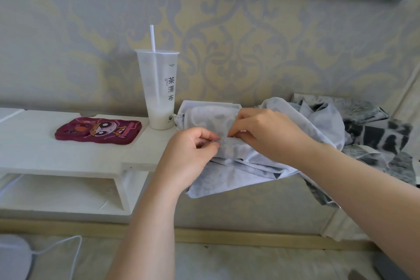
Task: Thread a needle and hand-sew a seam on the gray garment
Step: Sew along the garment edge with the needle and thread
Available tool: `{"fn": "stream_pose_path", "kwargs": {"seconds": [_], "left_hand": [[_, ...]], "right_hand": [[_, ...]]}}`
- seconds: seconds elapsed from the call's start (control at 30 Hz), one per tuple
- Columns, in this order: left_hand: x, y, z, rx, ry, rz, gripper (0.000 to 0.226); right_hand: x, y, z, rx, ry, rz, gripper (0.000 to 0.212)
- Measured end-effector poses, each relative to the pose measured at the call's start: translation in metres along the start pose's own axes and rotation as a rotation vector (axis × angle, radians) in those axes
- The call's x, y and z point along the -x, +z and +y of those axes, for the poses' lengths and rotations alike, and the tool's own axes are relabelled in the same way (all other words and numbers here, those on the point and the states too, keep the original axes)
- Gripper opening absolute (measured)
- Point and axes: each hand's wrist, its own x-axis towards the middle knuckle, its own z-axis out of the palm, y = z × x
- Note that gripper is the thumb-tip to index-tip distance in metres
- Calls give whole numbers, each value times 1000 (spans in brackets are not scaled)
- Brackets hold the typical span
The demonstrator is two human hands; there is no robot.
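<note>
The gray garment (238, 166) lies bunched on the right end of the white shelf (79, 154) and hangs over its front edge. My left hand (188, 157) pinches a folded edge of the garment between thumb and forefinger. A thin needle (219, 140) shows at those fingertips, lying along the fold. My right hand (266, 134) comes from the right with curled fingers and pinches the same fold a little further right. The thread is too fine to make out.
A tall plastic cup (159, 91) with a straw and a little milky drink stands just left of the garment. A dark red cartoon phone case (97, 130) lies on the shelf further left. Dark patterned cloth (375, 132) lies at the right. A white cable (68, 248) runs below.
</note>
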Motion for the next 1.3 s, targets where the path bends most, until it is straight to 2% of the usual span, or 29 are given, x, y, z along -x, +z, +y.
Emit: {"fn": "stream_pose_path", "kwargs": {"seconds": [0.53,0.8,0.9,1.0,1.1,1.2,1.3], "left_hand": [[3,-9,-1,221,-68,-176,11],[-1,-2,0,213,-59,-110,11],[-1,0,0,229,-72,-68,11],[-1,1,2,250,-75,-41,9],[0,2,3,257,-74,-48,6],[0,3,4,244,-71,-45,7],[-2,2,5,244,-62,-14,6]], "right_hand": [[-1,-1,-1,-231,17,-25,19],[2,-10,-19,-390,99,-51,15],[6,-14,-28,-428,31,-57,16],[7,-11,-28,-356,-31,-17,16],[7,-4,-23,-323,-45,45,6],[7,2,-24,-341,6,88,3],[6,-2,-32,-421,185,165,14]]}}
